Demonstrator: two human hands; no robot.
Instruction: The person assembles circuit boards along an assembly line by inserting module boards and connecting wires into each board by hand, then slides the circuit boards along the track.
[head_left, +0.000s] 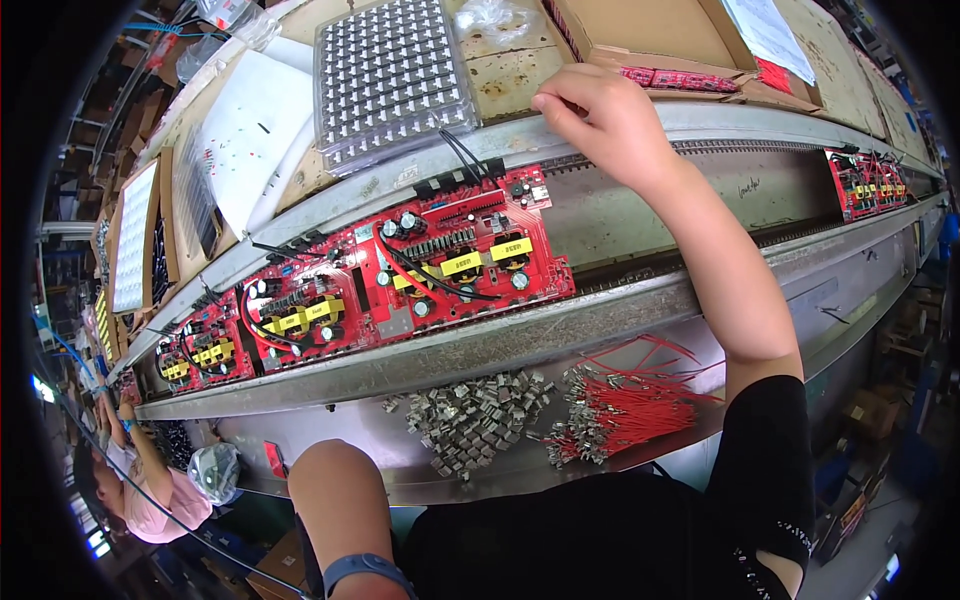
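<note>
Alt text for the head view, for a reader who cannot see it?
A person's right hand reaches over a conveyor rail toward a cardboard box, fingers pinched. Red circuit boards sit in the conveyor line; piles of small metal parts and red wires lie nearer.

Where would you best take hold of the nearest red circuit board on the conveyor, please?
Probably by the bare edges of the nearest red circuit board, pinched from above at its left and right sides. Its top is crowded with yellow transformers, capacitors and black wires, and it lies flat between the metal rails.
</note>
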